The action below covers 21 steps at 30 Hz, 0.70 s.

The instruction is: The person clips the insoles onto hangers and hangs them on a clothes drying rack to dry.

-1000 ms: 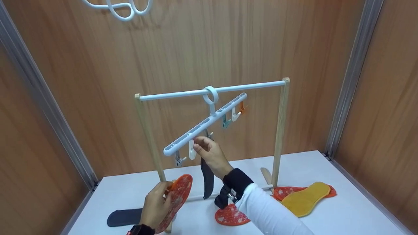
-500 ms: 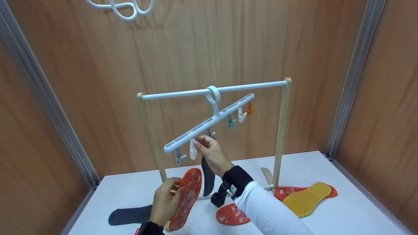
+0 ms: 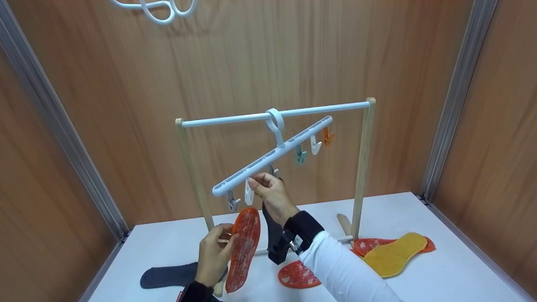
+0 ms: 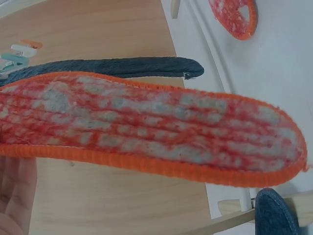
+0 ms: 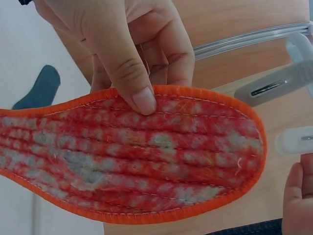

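My left hand [image 3: 215, 255] holds a red-and-white insole [image 3: 244, 251] with an orange edge, thumb flat on its face. The insole stands nearly upright, its top end just below a white clip [image 3: 249, 193]. That clip hangs from a pale blue hanger [image 3: 264, 160], and my right hand [image 3: 275, 200] pinches it between thumb and fingers. Beside it, near the hanger's end, is a grey clip [image 3: 233, 201]. A dark insole [image 3: 272, 228] hangs behind my right hand, partly hidden by it. Teal [image 3: 300, 155], white [image 3: 315, 145] and orange [image 3: 327, 136] clips hang at the hanger's far half.
The hanger's ring loops over the rail [image 3: 226, 120] of a wooden-legged stand. On the white table lie a dark insole [image 3: 168, 277], a red insole [image 3: 297, 275] partly behind my right forearm, and a yellow insole [image 3: 394, 256] overlapping another red one [image 3: 369, 244]. Wood panels enclose the space.
My left hand has come up and right, bringing the red insole closer to the white clip and turning its face toward the head view. The hanger's far end has swung right; my right hand stays at the clip.
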Tool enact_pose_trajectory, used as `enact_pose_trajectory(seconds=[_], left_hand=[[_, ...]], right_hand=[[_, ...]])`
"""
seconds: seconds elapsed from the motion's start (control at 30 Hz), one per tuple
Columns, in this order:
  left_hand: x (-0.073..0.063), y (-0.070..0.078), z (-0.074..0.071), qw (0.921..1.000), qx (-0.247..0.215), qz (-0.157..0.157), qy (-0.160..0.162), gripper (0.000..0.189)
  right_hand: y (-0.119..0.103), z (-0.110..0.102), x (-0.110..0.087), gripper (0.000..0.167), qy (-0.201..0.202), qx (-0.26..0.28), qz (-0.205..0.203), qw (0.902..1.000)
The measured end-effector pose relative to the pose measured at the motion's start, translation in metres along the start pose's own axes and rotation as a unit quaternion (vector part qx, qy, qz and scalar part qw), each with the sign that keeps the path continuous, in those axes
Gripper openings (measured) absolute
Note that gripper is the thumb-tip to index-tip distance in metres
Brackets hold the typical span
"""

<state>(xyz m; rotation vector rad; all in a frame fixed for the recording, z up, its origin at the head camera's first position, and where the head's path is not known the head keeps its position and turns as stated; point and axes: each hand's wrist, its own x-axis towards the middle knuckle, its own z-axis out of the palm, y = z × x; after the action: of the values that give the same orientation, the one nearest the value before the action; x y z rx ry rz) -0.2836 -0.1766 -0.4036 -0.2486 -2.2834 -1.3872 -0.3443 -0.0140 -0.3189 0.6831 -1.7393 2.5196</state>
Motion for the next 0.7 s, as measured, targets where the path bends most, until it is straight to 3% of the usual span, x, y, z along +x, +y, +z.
enact_pose_trajectory(seconds=[0.3, 0.7], left_hand=[[-0.002, -0.001, 0.005, 0.9995, -0.006, -0.006, 0.032, 0.020], [0.001, 0.009, 0.009, 0.9973, -0.062, -0.026, 0.029, 0.022]], right_hand=[[0.003, 0.000, 0.000, 0.004, -0.007, 0.014, 0.003, 0.9999], [-0.003, 0.000, 0.001, 0.004, -0.018, 0.014, -0.002, 0.9997]])
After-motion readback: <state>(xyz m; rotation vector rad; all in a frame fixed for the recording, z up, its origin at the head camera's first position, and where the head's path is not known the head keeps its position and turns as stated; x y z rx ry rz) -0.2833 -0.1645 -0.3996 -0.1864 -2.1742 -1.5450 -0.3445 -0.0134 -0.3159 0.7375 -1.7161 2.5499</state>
